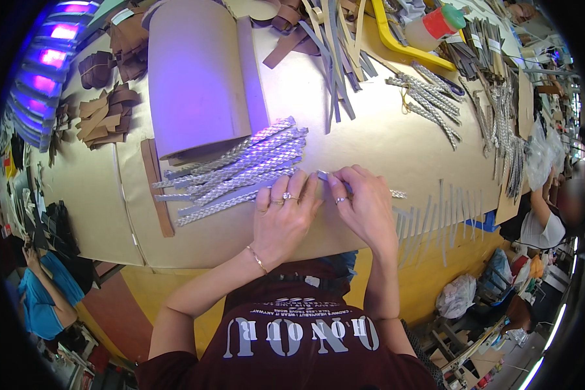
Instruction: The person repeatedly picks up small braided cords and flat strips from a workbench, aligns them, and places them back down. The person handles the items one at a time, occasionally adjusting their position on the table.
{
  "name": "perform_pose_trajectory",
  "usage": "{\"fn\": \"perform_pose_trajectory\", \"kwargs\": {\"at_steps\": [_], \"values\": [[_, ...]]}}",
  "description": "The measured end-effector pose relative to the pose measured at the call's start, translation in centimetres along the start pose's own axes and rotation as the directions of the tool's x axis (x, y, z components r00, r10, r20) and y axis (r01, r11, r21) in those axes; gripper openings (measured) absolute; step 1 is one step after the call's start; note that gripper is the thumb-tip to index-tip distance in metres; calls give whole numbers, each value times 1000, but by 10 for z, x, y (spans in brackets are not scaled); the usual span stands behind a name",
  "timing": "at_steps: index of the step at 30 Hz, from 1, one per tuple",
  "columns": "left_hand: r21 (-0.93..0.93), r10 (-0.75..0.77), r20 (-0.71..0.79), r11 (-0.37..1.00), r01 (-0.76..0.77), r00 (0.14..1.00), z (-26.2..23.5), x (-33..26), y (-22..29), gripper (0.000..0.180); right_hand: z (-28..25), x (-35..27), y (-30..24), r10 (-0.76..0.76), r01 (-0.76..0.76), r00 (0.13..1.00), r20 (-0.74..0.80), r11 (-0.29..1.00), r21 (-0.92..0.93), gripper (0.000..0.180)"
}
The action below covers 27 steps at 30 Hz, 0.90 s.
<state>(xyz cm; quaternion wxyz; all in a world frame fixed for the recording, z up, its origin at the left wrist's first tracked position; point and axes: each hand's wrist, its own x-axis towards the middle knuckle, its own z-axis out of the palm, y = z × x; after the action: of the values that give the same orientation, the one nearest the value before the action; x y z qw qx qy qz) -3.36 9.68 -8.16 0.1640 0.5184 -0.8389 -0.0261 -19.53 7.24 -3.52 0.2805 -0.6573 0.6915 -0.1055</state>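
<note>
My left hand (285, 213) has its fingers bent and drawn together at the right end of a pile of silvery braided straps (253, 156). Close beside it, my right hand (365, 207) pinches a narrow grey strap (323, 175), whose tip shows between the two hands. The left fingertips meet this same strap, though my knuckles hide most of it. A braided end (398, 194) sticks out on the far side of the right hand. The lowest strap of the pile runs under my left hand.
Behind the pile lies a large tan roll (198, 78). Brown leather-like pieces (107, 117) lie at the left, with a brown strip (157, 188) nearer. Grey strips (442, 221) hang along the front edge. A red-and-clear bottle (435, 27) and yellow frame (396, 42) stand far right.
</note>
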Motion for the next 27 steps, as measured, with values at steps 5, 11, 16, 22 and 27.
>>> {"fn": "perform_pose_trajectory", "kwargs": {"at_steps": [5, 11, 16, 22, 27], "values": [[-24, -6, 11, 1000, 7, 1000, -1, 0, 0, 44, 1, 1, 1, -8, 8, 1000, -18, 1000, 12, 17], [-33, -8, 43, 999, 9, 999, -4, 2, 0, 45, -1, 2, 1, 12, -12, 1000, 9, 1000, 24, 21], [-60, -27, 11, 998, 28, 1000, -5, 4, 3, 47, 0, 2, 0, -2, 2, 1000, -16, 1000, -1, 19], [113, 26, 30, 993, -29, 999, 1, 5, 9, 46, 4, -1, 3, -15, 10, 997, -77, 998, -66, 18], [357, 152, 117, 916, -184, 981, -1, 2, 14, 50, -9, -12, 20, 141, -140, 990, -25, 989, 41, 21]]}}
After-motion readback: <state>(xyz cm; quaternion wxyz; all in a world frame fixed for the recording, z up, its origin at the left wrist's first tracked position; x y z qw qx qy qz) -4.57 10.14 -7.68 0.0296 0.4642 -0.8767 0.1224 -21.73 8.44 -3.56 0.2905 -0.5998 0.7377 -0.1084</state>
